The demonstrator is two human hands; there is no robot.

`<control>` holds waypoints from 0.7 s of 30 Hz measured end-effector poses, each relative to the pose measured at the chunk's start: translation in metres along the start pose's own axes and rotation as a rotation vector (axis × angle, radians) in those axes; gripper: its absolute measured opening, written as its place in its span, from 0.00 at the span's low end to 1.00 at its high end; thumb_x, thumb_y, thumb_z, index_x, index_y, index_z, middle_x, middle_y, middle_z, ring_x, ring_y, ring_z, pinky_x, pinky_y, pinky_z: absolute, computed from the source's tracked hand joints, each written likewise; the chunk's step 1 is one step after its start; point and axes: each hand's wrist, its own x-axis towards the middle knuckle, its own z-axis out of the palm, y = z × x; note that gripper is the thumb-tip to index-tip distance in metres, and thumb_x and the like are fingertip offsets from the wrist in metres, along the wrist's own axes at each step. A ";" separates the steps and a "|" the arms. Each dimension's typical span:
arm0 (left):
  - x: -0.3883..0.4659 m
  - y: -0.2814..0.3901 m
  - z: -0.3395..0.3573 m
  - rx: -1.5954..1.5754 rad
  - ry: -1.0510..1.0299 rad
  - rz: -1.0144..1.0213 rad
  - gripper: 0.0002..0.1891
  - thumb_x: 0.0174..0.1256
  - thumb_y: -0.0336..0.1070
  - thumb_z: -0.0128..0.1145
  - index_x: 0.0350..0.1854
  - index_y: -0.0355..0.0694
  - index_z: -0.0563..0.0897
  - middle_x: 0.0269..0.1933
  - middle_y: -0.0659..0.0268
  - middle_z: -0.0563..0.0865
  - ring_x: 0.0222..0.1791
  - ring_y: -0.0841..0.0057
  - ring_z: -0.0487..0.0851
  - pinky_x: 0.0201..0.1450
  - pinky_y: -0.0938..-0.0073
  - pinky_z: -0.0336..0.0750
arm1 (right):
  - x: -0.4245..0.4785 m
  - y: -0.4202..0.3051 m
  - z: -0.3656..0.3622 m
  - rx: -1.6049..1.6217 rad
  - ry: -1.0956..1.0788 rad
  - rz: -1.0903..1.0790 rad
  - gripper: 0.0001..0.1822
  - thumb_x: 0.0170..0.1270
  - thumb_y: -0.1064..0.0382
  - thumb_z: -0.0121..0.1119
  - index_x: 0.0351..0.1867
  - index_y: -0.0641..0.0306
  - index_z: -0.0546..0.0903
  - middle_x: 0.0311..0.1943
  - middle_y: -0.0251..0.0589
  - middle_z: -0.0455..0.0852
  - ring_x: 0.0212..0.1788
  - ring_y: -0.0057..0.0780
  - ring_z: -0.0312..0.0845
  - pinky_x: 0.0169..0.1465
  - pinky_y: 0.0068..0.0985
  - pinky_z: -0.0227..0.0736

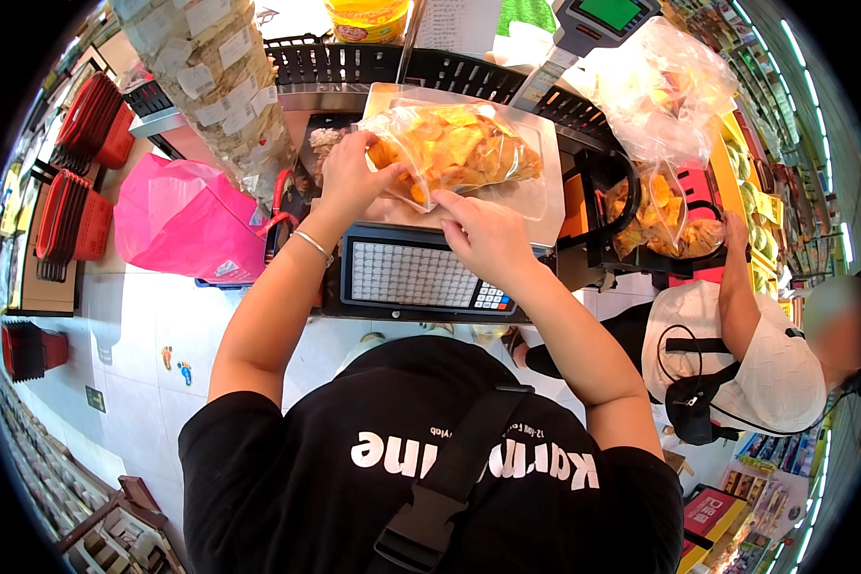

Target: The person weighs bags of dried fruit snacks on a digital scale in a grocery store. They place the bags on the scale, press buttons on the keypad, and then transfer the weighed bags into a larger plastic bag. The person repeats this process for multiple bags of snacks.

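Note:
A clear plastic bag of orange-yellow dried chips or fruit slices [459,143] lies on the flat weighing plate [545,194] of a counter scale. My left hand [351,172] grips the bag's left end, fingers at its upper edge and thumb spread towards the middle. At the lower corner of that same end, my right hand [488,233] has its index finger and thumb on the plastic edge. Below the plate sits the scale's keypad [412,271], under my forearms. The scale's display [610,18] stands on a post behind the plate, lit green.
A tall column covered with stuck labels [222,79] rises at left, beside a pink bag [186,222]. Red shopping baskets [79,215] are stacked farther left. At right, another person [732,344] has a hand at a black basket [628,244] with bagged chips. Plastic bags [667,86] lie behind it.

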 end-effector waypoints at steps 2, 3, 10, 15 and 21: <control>-0.002 -0.002 0.000 -0.100 -0.031 -0.031 0.26 0.43 0.49 0.66 0.39 0.36 0.73 0.37 0.57 0.79 0.40 0.62 0.77 0.43 0.68 0.71 | -0.002 0.002 -0.001 0.011 0.023 -0.001 0.13 0.51 0.65 0.53 0.40 0.57 0.74 0.22 0.36 0.78 0.26 0.34 0.76 0.28 0.31 0.71; -0.003 -0.005 0.000 -0.159 -0.050 -0.056 0.26 0.43 0.49 0.66 0.39 0.35 0.73 0.36 0.57 0.79 0.39 0.63 0.77 0.43 0.69 0.71 | -0.003 0.003 -0.002 0.017 0.029 0.001 0.12 0.51 0.65 0.53 0.40 0.57 0.74 0.22 0.36 0.78 0.26 0.34 0.76 0.28 0.31 0.71; 0.000 -0.017 0.011 -0.490 -0.088 -0.179 0.23 0.50 0.43 0.63 0.41 0.32 0.70 0.37 0.57 0.79 0.38 0.70 0.78 0.43 0.73 0.72 | -0.009 0.007 -0.002 0.036 0.035 0.015 0.11 0.51 0.65 0.53 0.38 0.57 0.75 0.22 0.37 0.78 0.26 0.34 0.76 0.29 0.30 0.71; 0.014 -0.011 0.022 -0.825 -0.009 -0.194 0.19 0.54 0.40 0.59 0.42 0.32 0.70 0.38 0.57 0.79 0.38 0.70 0.78 0.42 0.74 0.72 | -0.010 0.006 -0.001 0.035 0.039 0.012 0.10 0.51 0.64 0.54 0.36 0.58 0.75 0.22 0.37 0.77 0.26 0.34 0.76 0.28 0.30 0.70; 0.011 0.016 0.011 -0.336 -0.021 -0.133 0.18 0.52 0.40 0.59 0.40 0.32 0.73 0.42 0.54 0.77 0.42 0.62 0.76 0.45 0.69 0.69 | -0.013 0.007 -0.001 0.036 0.052 0.015 0.08 0.51 0.64 0.54 0.35 0.58 0.75 0.21 0.37 0.77 0.26 0.34 0.76 0.28 0.30 0.70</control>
